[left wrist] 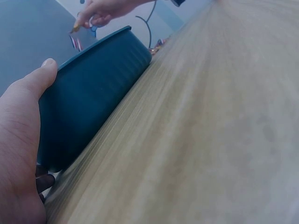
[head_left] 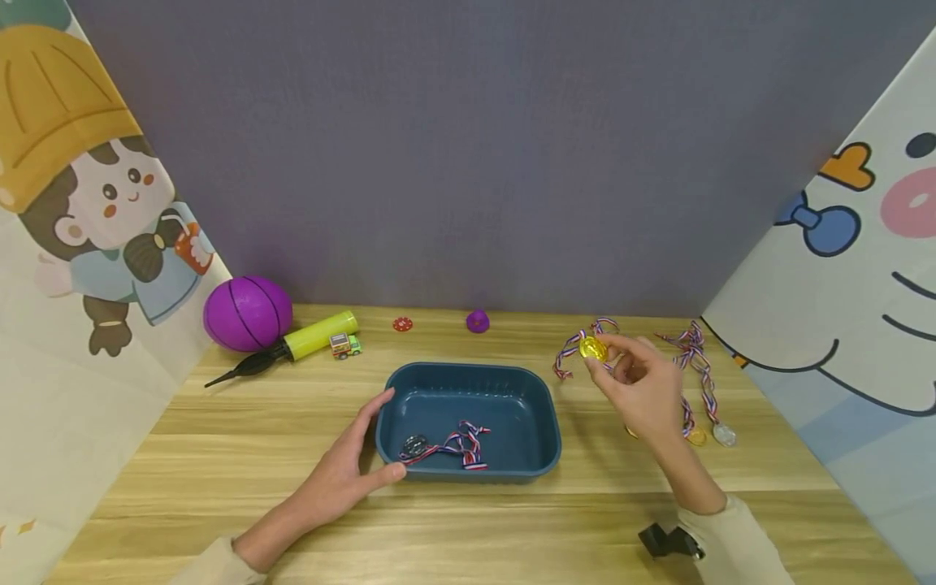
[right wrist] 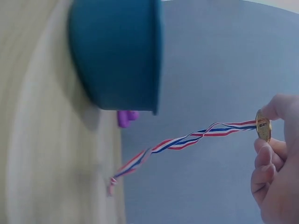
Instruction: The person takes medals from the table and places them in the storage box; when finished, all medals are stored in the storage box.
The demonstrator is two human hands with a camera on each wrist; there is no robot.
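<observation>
In the head view my right hand pinches a gold medal between thumb and fingers, right of the blue plastic basin. The medal's red, white and blue ribbon hangs down, twisted, in the right wrist view. My left hand holds the basin's near left corner, with the thumb at the rim and fingertips low by its base. Inside the basin lie a dark silver-looking medal and its ribbon.
More medals, among them a silver one and a gold one, lie with ribbons at the right. Along the back left are a purple ball, a yellow pump, a toy truck, a red disc and a purple item.
</observation>
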